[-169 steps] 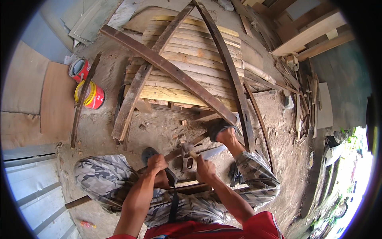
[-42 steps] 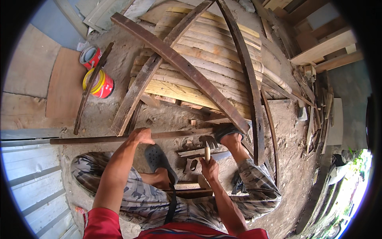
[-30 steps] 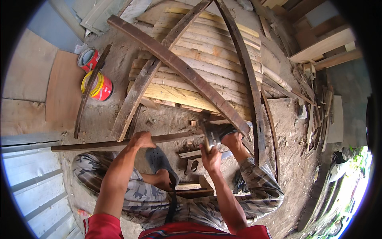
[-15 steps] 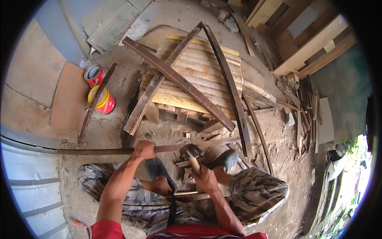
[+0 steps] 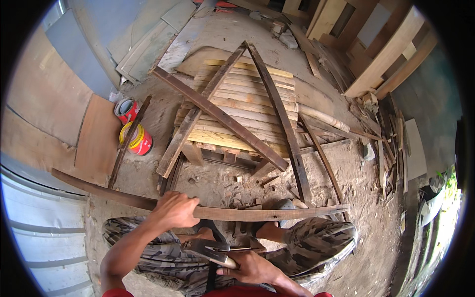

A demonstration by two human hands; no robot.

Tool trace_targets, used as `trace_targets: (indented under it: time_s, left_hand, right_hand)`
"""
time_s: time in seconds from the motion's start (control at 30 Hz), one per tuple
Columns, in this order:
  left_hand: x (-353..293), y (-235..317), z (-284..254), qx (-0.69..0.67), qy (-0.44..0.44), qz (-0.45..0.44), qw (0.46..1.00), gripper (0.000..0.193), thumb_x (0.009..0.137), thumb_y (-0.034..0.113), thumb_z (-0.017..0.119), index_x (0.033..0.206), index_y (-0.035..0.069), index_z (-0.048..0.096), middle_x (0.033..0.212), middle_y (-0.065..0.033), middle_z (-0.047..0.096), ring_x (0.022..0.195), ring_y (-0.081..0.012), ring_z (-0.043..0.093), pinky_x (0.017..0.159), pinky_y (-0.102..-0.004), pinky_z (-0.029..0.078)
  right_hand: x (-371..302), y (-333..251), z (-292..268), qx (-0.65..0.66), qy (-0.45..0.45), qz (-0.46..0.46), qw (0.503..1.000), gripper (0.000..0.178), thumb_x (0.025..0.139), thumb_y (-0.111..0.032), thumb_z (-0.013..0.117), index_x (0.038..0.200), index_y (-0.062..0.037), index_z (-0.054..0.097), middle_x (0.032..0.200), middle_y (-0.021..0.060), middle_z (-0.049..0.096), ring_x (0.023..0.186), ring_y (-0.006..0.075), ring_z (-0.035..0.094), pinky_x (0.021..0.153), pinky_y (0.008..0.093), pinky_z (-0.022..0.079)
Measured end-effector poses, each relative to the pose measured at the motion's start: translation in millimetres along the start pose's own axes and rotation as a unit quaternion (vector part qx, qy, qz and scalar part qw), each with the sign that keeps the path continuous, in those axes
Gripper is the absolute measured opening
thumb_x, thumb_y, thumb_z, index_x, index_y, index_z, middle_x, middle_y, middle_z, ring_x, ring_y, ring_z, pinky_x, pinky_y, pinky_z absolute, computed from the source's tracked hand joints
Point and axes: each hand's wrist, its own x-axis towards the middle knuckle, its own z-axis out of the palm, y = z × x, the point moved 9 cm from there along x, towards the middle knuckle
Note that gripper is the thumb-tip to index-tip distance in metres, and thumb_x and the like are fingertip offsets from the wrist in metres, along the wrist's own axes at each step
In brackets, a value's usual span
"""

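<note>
My left hand (image 5: 174,210) is wrapped round a long, narrow dark-brown wooden strip (image 5: 247,214), left of its middle. The strip lies crosswise in front of my knees, one end toward the metal sheeting on the left and the other past my right knee. In my right hand (image 5: 248,267) is the wooden handle of a hammer (image 5: 200,247). Its dark metal head points left, over my lap and below the strip, not touching it. Part of the handle is hidden by my fingers.
Ahead, a low slatted wooden platform (image 5: 242,109) carries crossed dark beams (image 5: 222,116). A red-and-yellow paint can (image 5: 141,141) and an open red can (image 5: 126,110) stand left by a thin strip (image 5: 129,141). Scrap wood (image 5: 391,143) lines the right side; wood chips litter the dirt floor.
My left hand has raised the strip off the floor and brought it nearer, shifting its right end further right. My right hand has drawn the hammer back toward my lap and turned its head left.
</note>
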Motion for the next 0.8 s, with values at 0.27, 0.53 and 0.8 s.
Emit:
trace_targets:
  time_s: [0.27, 0.53, 0.8]
  left_hand:
    - [8, -11, -7, 0.043, 0.013, 0.033, 0.998, 0.041, 0.070, 0.031, 0.076, 0.093, -0.001, 0.068, 0.073, -0.0234, 0.068, 0.075, -0.0384, 0.069, 0.075, -0.0457, 0.054]
    - [98, -33, 88, 0.044, -0.013, 0.081, 0.996, 0.045, 0.067, 0.027, 0.073, 0.098, -0.004, 0.066, 0.079, -0.0258, 0.068, 0.082, -0.0414, 0.068, 0.079, -0.0474, 0.053]
    - [172, -57, 129, 0.101, -0.033, 0.032, 0.994, 0.068, 0.072, 0.035, 0.074, 0.127, 0.001, 0.052, 0.101, -0.0190, 0.069, 0.100, -0.0328, 0.066, 0.087, -0.0472, 0.050]
  right_hand:
    - [-16, 18, -11, 0.016, 0.050, -0.041, 0.998, 0.048, 0.091, -0.042, 0.065, 0.116, -0.0007, 0.060, 0.075, 0.0245, 0.063, 0.072, 0.0400, 0.065, 0.065, 0.0450, 0.048]
    - [-23, 54, -22, 0.004, 0.115, 0.085, 0.990, 0.053, 0.089, -0.048, 0.066, 0.098, 0.0041, 0.065, 0.074, 0.0276, 0.063, 0.073, 0.0433, 0.065, 0.066, 0.0457, 0.049]
    - [-38, 107, -25, 0.104, 0.189, 0.217, 0.952, 0.050, 0.089, -0.046, 0.068, 0.083, 0.0020, 0.058, 0.056, 0.0079, 0.054, 0.050, 0.0181, 0.055, 0.049, 0.0363, 0.042]
